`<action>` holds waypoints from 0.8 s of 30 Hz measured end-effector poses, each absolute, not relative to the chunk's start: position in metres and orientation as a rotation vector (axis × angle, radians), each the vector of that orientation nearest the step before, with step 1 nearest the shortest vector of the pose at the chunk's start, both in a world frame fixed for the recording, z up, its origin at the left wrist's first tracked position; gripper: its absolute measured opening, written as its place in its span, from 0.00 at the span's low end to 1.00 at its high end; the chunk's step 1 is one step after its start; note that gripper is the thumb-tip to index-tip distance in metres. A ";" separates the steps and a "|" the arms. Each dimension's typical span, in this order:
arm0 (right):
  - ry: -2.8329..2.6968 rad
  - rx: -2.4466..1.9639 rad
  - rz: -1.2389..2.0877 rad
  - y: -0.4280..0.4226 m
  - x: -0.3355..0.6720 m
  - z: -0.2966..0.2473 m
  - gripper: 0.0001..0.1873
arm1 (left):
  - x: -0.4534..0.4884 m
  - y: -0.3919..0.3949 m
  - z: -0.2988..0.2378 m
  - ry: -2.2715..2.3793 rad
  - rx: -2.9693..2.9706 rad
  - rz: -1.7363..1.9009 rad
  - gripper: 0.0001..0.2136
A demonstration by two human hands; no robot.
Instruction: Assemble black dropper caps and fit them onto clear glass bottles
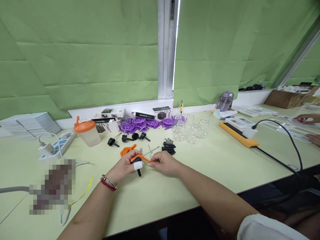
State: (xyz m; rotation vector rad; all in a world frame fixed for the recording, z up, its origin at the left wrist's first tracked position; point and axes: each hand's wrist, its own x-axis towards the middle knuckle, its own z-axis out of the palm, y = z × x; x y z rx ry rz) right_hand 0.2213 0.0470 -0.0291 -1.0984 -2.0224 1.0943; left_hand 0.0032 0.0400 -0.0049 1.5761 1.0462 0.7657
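My left hand (126,165), with white tape on one finger, is closed around a black plastic part (135,160) that has a metal rod (153,150) pointing up to the right. An orange curved plastic piece (140,156) lies across that part. Its right end is pinched between the fingertips of my right hand (163,162). Just beyond my hands sit a small stack of orange pieces (126,150), black tubes (168,148), springs (169,140) and small metal pins. Similar black parts with rods (113,142) stand farther back.
Purple plastic parts (135,126) and clear glass cups (192,129) fill the back. A shaker bottle (87,131) and white power strip (61,143) stand left. An orange power strip (237,135) with a black cable lies right. Another person's hands (310,118) show at the far right.
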 end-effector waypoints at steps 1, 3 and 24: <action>-2.032 -1.105 1.087 0.047 0.221 -0.030 0.15 | 0.002 0.040 -0.006 1.044 1.596 0.766 0.16; -2.051 -1.121 1.079 0.046 0.220 -0.030 0.15 | 0.001 0.041 -0.007 1.043 1.637 0.766 0.16; -2.088 -1.175 1.013 0.049 0.221 -0.031 0.16 | 0.004 0.039 -0.003 1.091 1.623 0.709 0.14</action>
